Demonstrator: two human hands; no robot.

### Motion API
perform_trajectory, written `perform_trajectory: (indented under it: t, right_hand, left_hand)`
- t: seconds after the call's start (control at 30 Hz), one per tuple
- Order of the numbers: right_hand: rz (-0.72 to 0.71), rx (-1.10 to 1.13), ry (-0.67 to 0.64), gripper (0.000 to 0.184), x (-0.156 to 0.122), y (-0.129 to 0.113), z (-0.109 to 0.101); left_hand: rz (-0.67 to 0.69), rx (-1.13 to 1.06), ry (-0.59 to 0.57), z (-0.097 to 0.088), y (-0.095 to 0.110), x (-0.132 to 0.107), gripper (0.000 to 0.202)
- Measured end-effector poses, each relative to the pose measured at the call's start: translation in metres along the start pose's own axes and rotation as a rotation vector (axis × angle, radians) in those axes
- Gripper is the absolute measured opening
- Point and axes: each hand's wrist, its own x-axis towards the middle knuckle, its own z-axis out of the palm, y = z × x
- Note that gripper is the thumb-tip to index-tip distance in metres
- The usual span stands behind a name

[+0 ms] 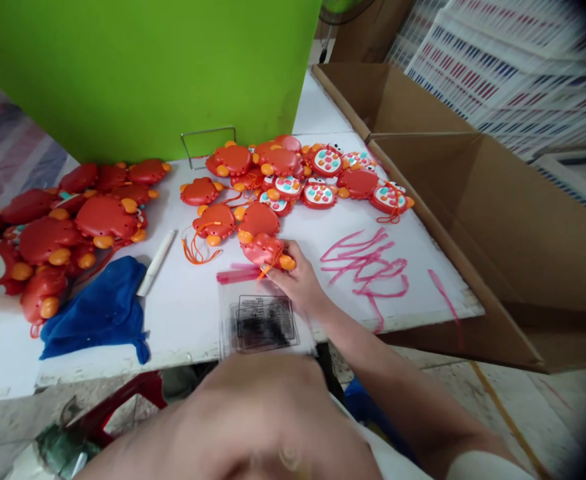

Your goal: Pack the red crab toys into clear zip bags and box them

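Over the white table (187, 313), our right hand (297, 277) pinched a light, stiff plastic crab toy (263, 250) by its rim; our blurred left hand (227, 420) showed no clear grip.

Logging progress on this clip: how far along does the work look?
Done: several red crab toys already carry orange cords, though none shows bagged. In hand: the right hand grips a crab toy beside a clear plastic bag on the white table. Left: heaps of crab toys lie loose and unbagged.
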Motion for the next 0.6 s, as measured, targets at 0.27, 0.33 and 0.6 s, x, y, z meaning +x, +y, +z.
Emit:
perform_trajectory:
  t: [0.27, 0.33, 0.6]
  right_hand:
    - [-0.029, 0.035, 0.154, 0.029, 0.008, 0.0, -0.001]
    - [-0.046, 0.041, 0.211, 0.028, 0.009, -0.001, -0.002]
    - [-0.047, 0.102, 0.38, 0.033, 0.016, 0.007, -0.007]
  left_hand:
    - [0.657, 1.067, -0.641, 0.027, -0.085, 0.046, 0.064]
    - [0.713, 1.163, -0.644, 0.027, -0.105, 0.047, 0.057]
    - [0.751, 0.884, -0.593, -0.008, -0.04, 0.071, 0.038]
